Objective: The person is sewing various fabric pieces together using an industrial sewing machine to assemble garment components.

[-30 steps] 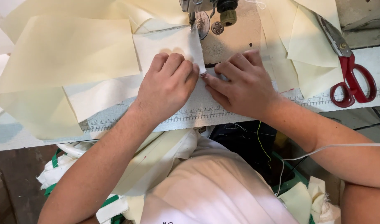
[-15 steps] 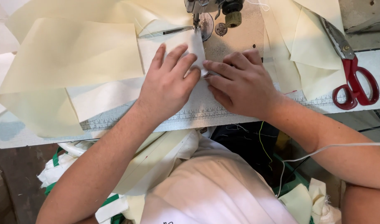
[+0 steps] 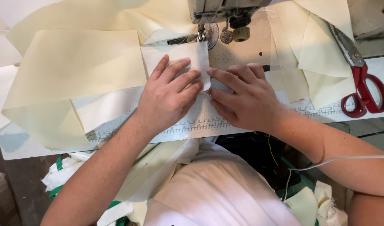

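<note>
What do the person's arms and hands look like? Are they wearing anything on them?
Both arms are bare, with no sleeves showing. The left hand and right hand wear no gloves, and I see no rings, watch or bracelet. A thin white cord runs across the right forearm.

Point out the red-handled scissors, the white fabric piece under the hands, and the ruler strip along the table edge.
red-handled scissors (image 3: 370, 95): head view, on the red handle loops.
white fabric piece (image 3: 181, 54): head view, on its flat middle above the fingers.
ruler strip (image 3: 200, 124): head view, on the printed markings.
</note>
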